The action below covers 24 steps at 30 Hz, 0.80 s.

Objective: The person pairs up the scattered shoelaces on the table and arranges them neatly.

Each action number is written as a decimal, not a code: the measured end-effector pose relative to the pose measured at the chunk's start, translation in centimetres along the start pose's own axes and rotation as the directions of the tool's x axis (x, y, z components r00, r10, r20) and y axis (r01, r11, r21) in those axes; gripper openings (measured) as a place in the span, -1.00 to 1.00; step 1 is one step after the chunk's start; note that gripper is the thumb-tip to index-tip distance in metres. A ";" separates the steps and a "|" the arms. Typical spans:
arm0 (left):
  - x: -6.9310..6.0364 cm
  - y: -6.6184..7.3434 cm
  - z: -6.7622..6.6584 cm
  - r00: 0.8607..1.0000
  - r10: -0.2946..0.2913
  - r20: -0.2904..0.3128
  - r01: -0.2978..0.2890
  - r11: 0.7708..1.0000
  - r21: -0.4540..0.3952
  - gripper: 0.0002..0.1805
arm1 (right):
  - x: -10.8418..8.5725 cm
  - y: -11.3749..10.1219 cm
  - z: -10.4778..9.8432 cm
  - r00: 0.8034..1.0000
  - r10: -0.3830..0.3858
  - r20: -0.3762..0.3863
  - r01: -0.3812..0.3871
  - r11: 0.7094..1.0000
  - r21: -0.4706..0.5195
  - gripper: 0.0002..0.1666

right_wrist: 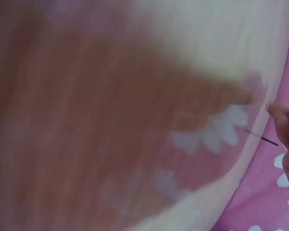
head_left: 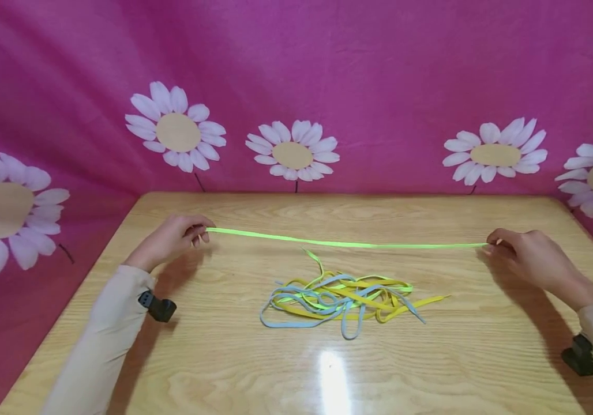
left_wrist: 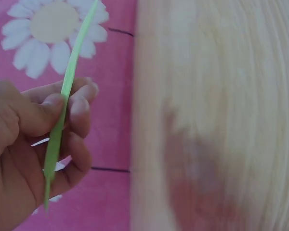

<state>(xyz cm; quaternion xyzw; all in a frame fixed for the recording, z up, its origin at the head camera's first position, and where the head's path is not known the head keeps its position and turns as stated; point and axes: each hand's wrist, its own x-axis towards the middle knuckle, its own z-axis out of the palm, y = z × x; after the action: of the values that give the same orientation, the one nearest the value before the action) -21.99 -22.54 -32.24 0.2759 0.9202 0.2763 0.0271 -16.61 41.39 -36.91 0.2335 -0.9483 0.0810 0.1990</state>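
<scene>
A neon green shoelace (head_left: 296,239) stretches nearly straight across the air above the table, sagging slightly. My left hand (head_left: 179,236) pinches one end between thumb and fingers; in the left wrist view the tip of the green shoelace (left_wrist: 67,89) hangs down past the palm. At the right, my right hand (head_left: 535,259) pinches the other end. Only a few fingers of the right hand (right_wrist: 286,130) show at the edge of the right wrist view. Below the stretched lace lies a loose tangle of yellow, grey-blue and green shoelaces (head_left: 338,297).
The wooden table (head_left: 224,369) has a bright light reflection near its front. Behind it hangs a magenta cloth (head_left: 379,86) with large white daisies. A small dark camera (head_left: 158,306) sits on the left wrist, another camera (head_left: 580,354) on the right.
</scene>
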 end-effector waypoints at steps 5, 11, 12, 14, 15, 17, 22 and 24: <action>0.3 -1.6 0.1 0.998 -0.043 -0.052 0.044 0.999 0.026 -0.90 | 1.3 0.7 0.1 0.995 0.102 0.002 -0.102 0.995 0.010 -0.75; 1.7 -3.1 0.3 0.986 -0.097 -0.135 0.103 0.994 0.041 -0.93 | 2.2 1.6 0.6 0.977 0.204 0.065 -0.207 0.978 0.037 -0.77; 2.0 -3.4 0.4 0.984 -0.100 -0.150 0.107 0.994 0.037 -0.93 | 2.3 1.7 0.9 0.973 0.222 0.070 -0.225 0.974 0.038 -0.77; 2.7 -3.8 0.8 0.977 -0.109 -0.181 0.116 0.993 0.028 -0.93 | 2.4 1.8 1.4 0.965 0.250 0.074 -0.254 0.966 0.050 -0.77; 2.9 -4.0 1.0 0.974 -0.120 -0.192 0.127 0.992 0.024 -0.93 | 2.4 1.9 1.7 0.964 0.257 0.071 -0.262 0.963 0.062 -0.79; 3.4 -4.3 1.3 0.965 -0.145 -0.218 0.154 0.988 0.021 -0.93 | 2.6 1.9 2.2 0.959 0.277 0.059 -0.281 0.956 0.083 -0.82; 3.6 -5.2 2.1 0.942 -0.174 -0.288 0.183 0.983 0.004 -0.95 | 3.2 2.1 2.6 0.949 0.313 0.030 -0.315 0.943 0.106 -0.87; 3.2 -5.7 2.2 0.934 -0.197 -0.297 0.199 0.980 -0.023 -0.94 | 3.8 2.0 2.7 0.944 0.329 0.036 -0.331 0.936 0.120 -0.90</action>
<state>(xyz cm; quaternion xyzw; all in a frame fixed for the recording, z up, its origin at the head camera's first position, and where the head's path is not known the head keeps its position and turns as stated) -27.06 -23.70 -36.76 0.1372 0.9378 0.3073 -0.0853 -21.54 40.93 -37.92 0.0835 -0.9686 0.1704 0.1606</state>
